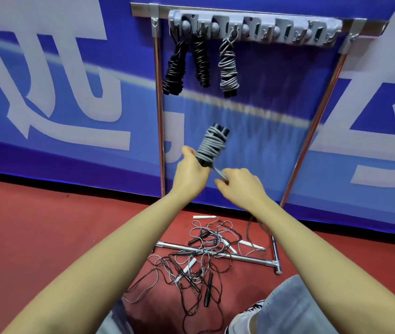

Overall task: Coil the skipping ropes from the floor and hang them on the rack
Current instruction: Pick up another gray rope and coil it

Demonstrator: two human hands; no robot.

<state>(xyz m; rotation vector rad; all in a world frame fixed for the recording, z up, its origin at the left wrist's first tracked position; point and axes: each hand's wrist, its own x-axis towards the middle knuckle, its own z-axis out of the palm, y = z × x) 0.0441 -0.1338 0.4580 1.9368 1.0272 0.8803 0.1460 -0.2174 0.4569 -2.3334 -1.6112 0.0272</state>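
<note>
Your left hand (192, 173) grips the lower end of the grey coiled rope (212, 145) at the centre of the frame, fingers wrapped around the handles, while your right hand (241, 186) pinches the loose tail (220, 173) coming off the bottom of that bundle. The coil stands tilted, black handle ends poking out on top. Up at the top of the frame, the rack (254, 27) already carries three bundles on its left hooks: two black ones (186, 66) and a grey one (228, 66); hooks to the right look free. Down at the bottom centre, a tangle of ropes (203, 259) waits on the red floor (47, 225), draped over the rack's base bar (239, 257). Here's the risk, by my reading: if that tail isn't tucked tight, the wraps could slacken and spill as you lift. And with no firm loop left, the bundle may slip off its hook. Watch your feet too; that tangle lies close to your shoe (242, 319).
</note>
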